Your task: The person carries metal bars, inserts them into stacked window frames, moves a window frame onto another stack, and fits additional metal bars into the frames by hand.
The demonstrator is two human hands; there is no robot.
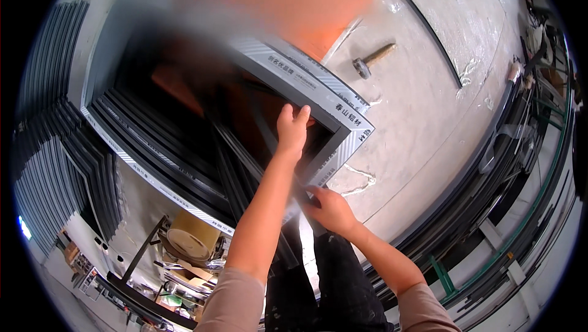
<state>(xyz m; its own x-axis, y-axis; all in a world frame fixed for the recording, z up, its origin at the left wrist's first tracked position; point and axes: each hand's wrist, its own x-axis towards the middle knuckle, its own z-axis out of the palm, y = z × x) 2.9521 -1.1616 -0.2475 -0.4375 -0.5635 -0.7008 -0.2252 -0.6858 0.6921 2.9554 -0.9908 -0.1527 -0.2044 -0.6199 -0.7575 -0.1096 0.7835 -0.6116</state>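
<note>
A dark metal frame (346, 125) with a mitred corner, its faces covered in grey-white printed film, lies tilted across the middle. My left hand (293, 130) is at the inner edge of its far bar, fingers curled onto that edge. Nearer me, my right hand (331, 208) has its fingers wrapped round the frame's near bar; the fingertips are partly hidden. Below and left of the frame are several more dark frames (165, 164) stacked together, with filmed edges. A grey-white blur covers part of the upper left.
On the pale floor (416, 124) lies a hammer (375, 60) with a wooden handle. A long dark strip (429, 26) runs beyond it. Long dark profiles fill a green rack (531, 209) at the right. Stacked profiles (46, 69) stand at the left, and a brown roll (191, 234) is at the lower left.
</note>
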